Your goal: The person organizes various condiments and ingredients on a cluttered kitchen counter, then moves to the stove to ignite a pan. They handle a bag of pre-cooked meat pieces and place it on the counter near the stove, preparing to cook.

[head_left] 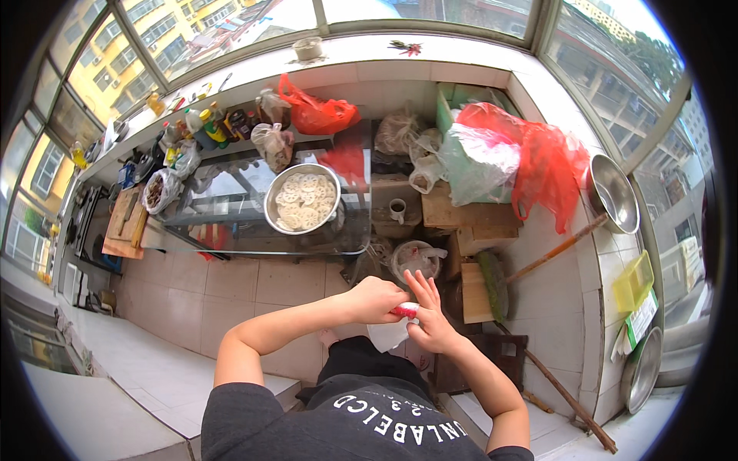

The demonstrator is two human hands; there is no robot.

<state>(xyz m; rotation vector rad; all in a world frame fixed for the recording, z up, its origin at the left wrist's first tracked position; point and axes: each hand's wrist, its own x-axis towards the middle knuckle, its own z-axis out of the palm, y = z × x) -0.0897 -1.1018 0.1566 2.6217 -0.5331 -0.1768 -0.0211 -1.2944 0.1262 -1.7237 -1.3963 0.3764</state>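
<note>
My left hand [377,299] is closed on a small red-and-white item [405,310], whose kind I cannot make out. Against its other end rests my right hand [432,320], fingers spread, thumb and index finger near it. A white sheet or bag [389,335] hangs below both hands. Ahead, a metal bowl of sliced lotus root [305,199] stands on the glass table [248,239]. Just beyond my hands is a round bin [416,260] with a plastic liner.
Bottles [213,129] and plastic bags line the wall behind the table. At right are a cardboard box [467,210], a green crate [452,115], a red plastic bag [545,167], a wooden stick [559,248] and a steel basin [616,193]. A mug [397,211] stands beside the table.
</note>
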